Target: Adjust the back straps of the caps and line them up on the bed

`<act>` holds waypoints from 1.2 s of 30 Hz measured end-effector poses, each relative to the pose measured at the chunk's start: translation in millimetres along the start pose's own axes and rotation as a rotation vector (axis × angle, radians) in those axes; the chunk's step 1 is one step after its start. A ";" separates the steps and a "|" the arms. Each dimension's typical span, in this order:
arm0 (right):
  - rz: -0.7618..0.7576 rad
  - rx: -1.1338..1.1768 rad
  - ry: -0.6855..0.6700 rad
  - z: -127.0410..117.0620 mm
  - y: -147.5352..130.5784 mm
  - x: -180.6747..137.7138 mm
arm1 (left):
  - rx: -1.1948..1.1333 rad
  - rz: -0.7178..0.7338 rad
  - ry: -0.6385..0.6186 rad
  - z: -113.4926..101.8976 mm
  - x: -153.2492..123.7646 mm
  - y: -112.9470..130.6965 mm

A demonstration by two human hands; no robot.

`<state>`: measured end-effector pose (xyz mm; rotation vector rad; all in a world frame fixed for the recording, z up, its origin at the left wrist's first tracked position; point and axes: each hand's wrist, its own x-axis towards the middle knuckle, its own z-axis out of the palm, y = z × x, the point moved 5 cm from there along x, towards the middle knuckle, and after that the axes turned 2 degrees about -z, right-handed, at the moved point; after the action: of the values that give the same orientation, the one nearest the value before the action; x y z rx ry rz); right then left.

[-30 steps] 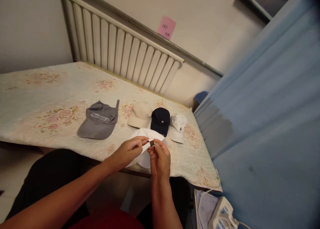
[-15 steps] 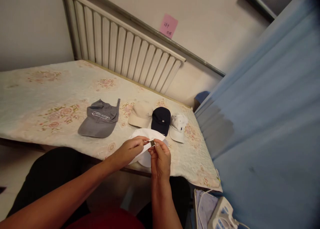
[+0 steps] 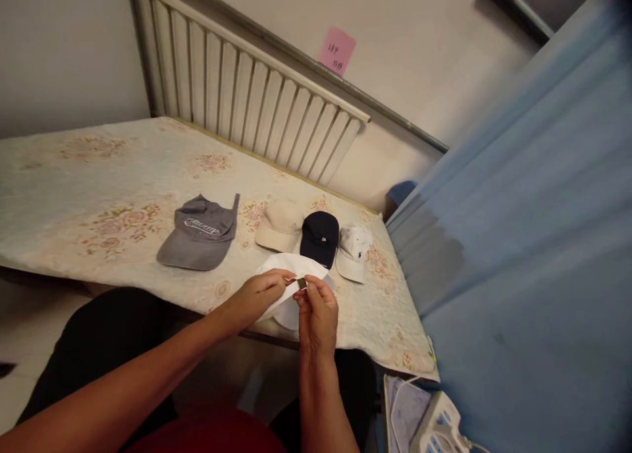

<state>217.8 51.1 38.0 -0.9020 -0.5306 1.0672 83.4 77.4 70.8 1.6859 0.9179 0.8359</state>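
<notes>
Both my hands hold a white cap [image 3: 291, 268] over the near edge of the bed. My left hand [image 3: 254, 298] pinches the cap's back strap, fingers closed. My right hand [image 3: 316, 315] pinches the small metal buckle [image 3: 301, 282] on that strap. Just beyond lie a grey cap [image 3: 200, 234], a beige cap [image 3: 278, 224], a dark navy cap [image 3: 318, 237] and a small white cap [image 3: 351, 250] in a row on the bedspread.
The floral bedspread [image 3: 99, 196] covers the bed. A white radiator [image 3: 247, 104] runs along the wall, with a pink note [image 3: 336, 51] above it. A blue curtain [image 3: 533, 229] hangs at the right. A white device with a cable [image 3: 437, 426] sits at the bottom right.
My hands keep their pinch on the strap and buckle with almost no movement. The view has drifted slightly, so the bed and caps appear a little further right.
</notes>
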 end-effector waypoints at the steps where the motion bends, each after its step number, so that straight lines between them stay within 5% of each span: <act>1: 0.004 0.001 -0.001 0.1 0.2 -0.1 | -0.006 -0.007 -0.008 0.1 -0.1 -0.5; 19: -0.005 0.010 0.008 -0.7 2.0 -0.7 | -0.269 -0.209 -0.046 1.4 -3.7 -5.7; 36: 0.000 0.006 0.036 -1.6 3.8 0.8 | -0.137 -0.132 -0.043 1.6 -1.1 -5.2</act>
<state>217.4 52.0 33.9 -0.9141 -0.4976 1.0504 83.3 76.8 65.3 1.5028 0.9113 0.7537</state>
